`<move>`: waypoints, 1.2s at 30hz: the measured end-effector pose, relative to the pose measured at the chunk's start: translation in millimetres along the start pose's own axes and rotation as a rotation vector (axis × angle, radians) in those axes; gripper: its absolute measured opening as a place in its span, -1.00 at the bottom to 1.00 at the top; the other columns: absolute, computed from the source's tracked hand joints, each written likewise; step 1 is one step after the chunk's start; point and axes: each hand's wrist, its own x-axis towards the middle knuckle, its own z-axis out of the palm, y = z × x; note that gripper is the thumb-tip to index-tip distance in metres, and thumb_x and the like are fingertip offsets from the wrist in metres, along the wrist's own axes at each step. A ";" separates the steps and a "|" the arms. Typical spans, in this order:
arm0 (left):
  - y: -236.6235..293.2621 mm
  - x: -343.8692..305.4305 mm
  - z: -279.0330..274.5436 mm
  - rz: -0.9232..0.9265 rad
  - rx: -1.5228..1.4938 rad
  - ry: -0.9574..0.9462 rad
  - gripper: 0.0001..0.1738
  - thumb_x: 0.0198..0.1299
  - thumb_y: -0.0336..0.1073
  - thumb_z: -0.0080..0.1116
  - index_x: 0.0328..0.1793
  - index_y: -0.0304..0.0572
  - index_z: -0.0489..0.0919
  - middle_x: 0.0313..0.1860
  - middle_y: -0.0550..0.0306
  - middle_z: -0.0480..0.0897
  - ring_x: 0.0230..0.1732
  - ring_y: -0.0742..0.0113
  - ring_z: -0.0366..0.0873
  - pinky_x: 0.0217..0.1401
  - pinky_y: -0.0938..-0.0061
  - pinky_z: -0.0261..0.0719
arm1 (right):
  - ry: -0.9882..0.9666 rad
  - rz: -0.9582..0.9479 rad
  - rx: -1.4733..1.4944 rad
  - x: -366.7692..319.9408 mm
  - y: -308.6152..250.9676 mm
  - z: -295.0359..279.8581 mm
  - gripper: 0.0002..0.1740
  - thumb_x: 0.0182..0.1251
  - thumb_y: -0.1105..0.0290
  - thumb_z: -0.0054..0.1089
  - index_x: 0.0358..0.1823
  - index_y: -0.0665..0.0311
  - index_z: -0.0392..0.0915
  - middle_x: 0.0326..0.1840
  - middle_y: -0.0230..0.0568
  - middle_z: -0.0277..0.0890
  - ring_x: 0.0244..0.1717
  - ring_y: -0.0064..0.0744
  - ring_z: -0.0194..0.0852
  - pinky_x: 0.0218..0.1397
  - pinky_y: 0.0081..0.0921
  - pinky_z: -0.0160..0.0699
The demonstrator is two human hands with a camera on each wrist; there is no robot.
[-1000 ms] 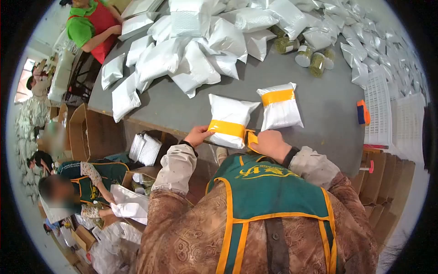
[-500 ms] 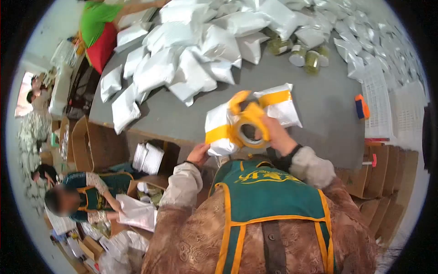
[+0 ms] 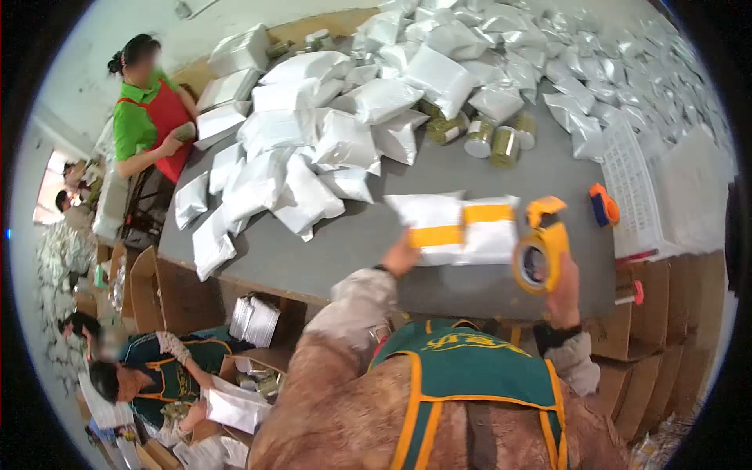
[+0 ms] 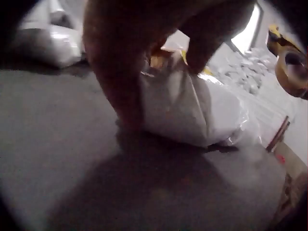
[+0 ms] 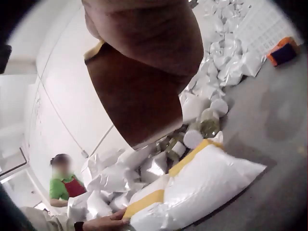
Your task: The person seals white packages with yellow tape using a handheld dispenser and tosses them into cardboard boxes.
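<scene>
My left hand grips the left end of a white padded mailer banded with yellow tape. In the left wrist view, fingers straddle that mailer low over the grey table. A second white mailer, also banded in yellow, lies against its right side. Just right of the pair, my right hand holds a yellow tape dispenser with a tape roll in it, raised off the table. The right wrist view shows the tape roll large and dark beneath the hand, above both mailers.
White mailers pile across the far and left side of the grey table. Several jars stand at the back. An orange and blue tool lies near a white basket. People work at the left, one in a red apron.
The mailer in my left hand has moved right and forward, beside the other one. The dispenser has swung off it to the right. The head view has tilted up.
</scene>
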 end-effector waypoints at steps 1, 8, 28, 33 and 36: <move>19.6 15.2 22.1 0.178 0.058 -0.073 -0.03 0.19 -0.33 0.15 0.58 -0.20 -0.22 0.36 -0.18 0.28 0.29 0.14 0.31 0.30 0.32 0.33 | 0.066 -0.018 -0.013 -5.3 -8.2 -0.3 -0.62 0.51 0.16 -0.19 -0.15 0.32 0.51 -0.42 -0.34 0.53 -0.44 -0.56 0.53 -0.35 -0.59 0.52; 51.5 32.3 -13.8 -0.273 -0.423 0.654 0.02 0.00 -0.15 0.37 0.50 -0.15 -0.01 0.22 -0.30 0.38 0.25 -0.09 0.32 0.33 0.09 0.29 | -0.026 0.006 -0.137 -33.9 10.1 -59.5 -0.58 0.52 0.10 -0.24 -0.15 0.29 0.49 -0.42 -0.38 0.50 -0.48 -0.60 0.45 -0.41 -0.64 0.41; -9.7 -155.8 -33.5 -0.291 -0.486 0.317 -0.31 0.00 -0.42 0.35 0.30 -0.33 0.36 0.05 -0.04 0.60 -0.05 0.21 0.59 0.04 0.36 0.53 | -0.348 0.289 -0.314 8.5 33.8 46.5 -0.67 0.42 0.23 0.01 -0.11 0.42 0.52 -0.37 -0.27 0.58 -0.47 -0.54 0.55 -0.44 -0.63 0.49; 66.3 -157.0 -44.0 -0.209 0.536 0.663 -0.29 0.03 -0.21 0.41 0.29 -0.32 0.41 0.09 -0.08 0.54 0.00 0.18 0.52 0.07 0.32 0.46 | -0.700 0.226 -0.626 20.3 72.3 62.9 -0.64 0.29 0.22 0.21 -0.18 0.45 0.56 -0.39 -0.31 0.54 -0.40 -0.61 0.42 -0.32 -0.56 0.43; 90.7 -167.3 -14.2 -0.367 -0.794 0.325 -0.63 0.31 -0.18 0.13 0.05 -0.36 0.57 -0.10 0.08 0.64 -0.13 0.30 0.55 -0.03 0.39 0.49 | -0.907 0.169 -0.721 14.5 60.9 98.1 -0.63 0.21 0.21 0.28 -0.20 0.44 0.55 -0.43 -0.27 0.53 -0.35 -0.56 0.40 -0.24 -0.48 0.44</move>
